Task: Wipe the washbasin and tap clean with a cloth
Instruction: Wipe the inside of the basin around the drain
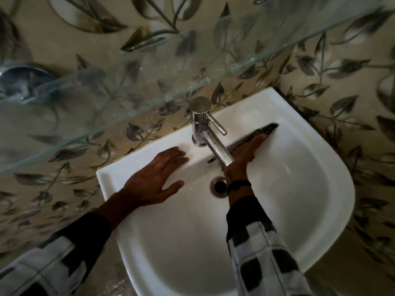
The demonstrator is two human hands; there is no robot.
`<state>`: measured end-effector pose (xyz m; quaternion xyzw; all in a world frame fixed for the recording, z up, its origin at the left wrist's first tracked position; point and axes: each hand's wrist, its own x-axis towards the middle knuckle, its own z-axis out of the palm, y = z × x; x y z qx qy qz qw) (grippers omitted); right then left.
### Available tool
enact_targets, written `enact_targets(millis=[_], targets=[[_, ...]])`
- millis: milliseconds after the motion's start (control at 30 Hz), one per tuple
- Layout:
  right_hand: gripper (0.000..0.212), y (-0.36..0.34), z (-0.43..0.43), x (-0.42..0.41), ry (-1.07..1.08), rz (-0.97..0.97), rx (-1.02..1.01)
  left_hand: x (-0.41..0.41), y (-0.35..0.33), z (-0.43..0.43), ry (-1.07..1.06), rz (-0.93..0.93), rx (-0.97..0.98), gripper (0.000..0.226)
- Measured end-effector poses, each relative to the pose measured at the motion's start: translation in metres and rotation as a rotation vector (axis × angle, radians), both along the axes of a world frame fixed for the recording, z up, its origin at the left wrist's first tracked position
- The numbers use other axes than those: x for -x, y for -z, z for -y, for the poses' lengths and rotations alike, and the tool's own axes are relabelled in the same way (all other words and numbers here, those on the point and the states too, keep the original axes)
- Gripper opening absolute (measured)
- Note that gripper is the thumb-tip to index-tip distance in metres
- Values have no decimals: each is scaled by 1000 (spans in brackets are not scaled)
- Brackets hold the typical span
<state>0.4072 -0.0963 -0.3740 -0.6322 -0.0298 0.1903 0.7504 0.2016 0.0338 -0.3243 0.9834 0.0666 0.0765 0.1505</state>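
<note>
The white washbasin (299, 189) is mounted on a leaf-patterned wall, with its drain (219, 186) in the bowl. A chrome tap (202, 122) stands at the back rim, and its spout reaches over the bowl. My right hand (245, 154) lies flat under the spout and presses a dark patterned cloth (264, 130) against the bowl's back inner wall. Most of the cloth is hidden by the hand and the spout. My left hand (154, 184) rests flat with fingers spread on the basin's left back rim, holding nothing.
A glass shelf (139, 82) juts out from the wall above the basin, close over the tap. A chrome fitting (23, 82) sits on the wall at the far left. Patterned tiles (342, 92) surround the basin.
</note>
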Motion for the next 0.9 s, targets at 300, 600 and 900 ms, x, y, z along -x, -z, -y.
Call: enact_targets(millis=[300, 600, 900], targets=[[72, 18, 2, 0, 22, 11, 46, -1, 2, -1, 2, -3, 6, 63], [52, 0, 3, 19, 36, 196, 127, -1, 1, -1, 5, -16, 18, 63], [137, 34, 1, 55, -144, 2, 256, -1, 0, -2, 18, -15, 25, 65]])
